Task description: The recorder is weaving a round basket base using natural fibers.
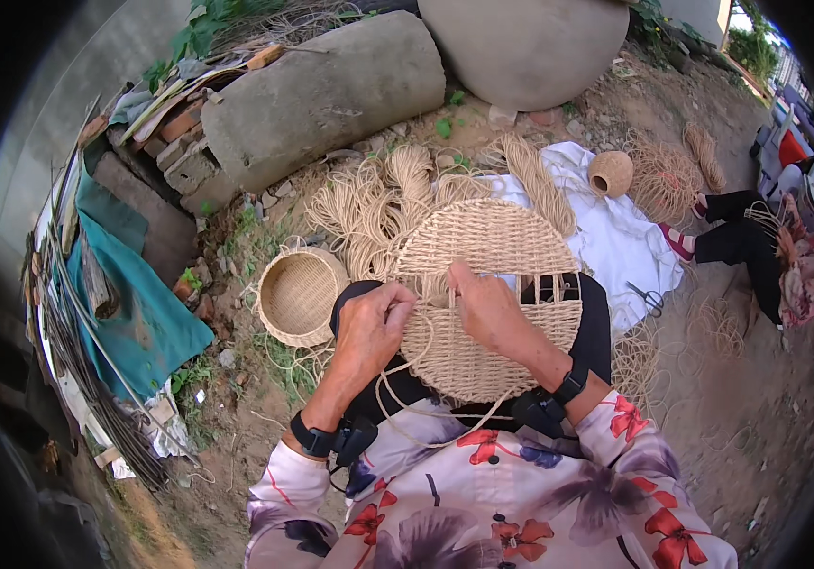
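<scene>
A round, flat piece of woven straw-coloured cord lies across my knees, with an open gap crossed by a few upright cords running through its middle. At the left end of this gap my left hand is closed in a pinch, apparently on a thin cord. My right hand is closed over the gap, its fingertips at the weave; what they hold is hidden. A loose length of cord loops down from between the hands over my lap and back to the disc's lower edge.
A round woven basket stands left of my knees. Ahead lie cord bundles and a white cloth bearing a small woven pot; scissors lie at its edge. Another person sits at the right.
</scene>
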Action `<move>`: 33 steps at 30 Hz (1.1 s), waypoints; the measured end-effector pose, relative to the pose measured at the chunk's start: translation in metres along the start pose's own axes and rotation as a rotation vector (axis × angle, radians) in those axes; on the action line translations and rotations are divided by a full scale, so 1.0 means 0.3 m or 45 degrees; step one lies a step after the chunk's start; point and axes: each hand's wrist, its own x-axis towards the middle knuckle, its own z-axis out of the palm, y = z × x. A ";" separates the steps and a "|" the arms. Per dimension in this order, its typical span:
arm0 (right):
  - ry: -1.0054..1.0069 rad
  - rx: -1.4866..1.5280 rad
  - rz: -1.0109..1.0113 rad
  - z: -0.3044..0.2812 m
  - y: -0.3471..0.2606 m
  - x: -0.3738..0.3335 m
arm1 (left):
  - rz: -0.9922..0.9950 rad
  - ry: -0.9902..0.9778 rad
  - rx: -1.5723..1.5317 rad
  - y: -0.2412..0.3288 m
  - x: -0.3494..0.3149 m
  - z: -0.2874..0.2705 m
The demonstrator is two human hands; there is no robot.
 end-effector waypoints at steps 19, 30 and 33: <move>0.250 0.771 0.303 -0.238 0.106 -0.162 | -0.140 -0.369 -0.438 0.023 0.070 0.146; 0.359 0.132 -0.041 -0.048 0.093 -0.073 | -0.269 -0.266 -0.645 0.006 0.024 0.123; 0.324 0.265 0.081 -0.094 0.102 -0.086 | -0.192 -0.235 -0.264 0.020 0.046 0.129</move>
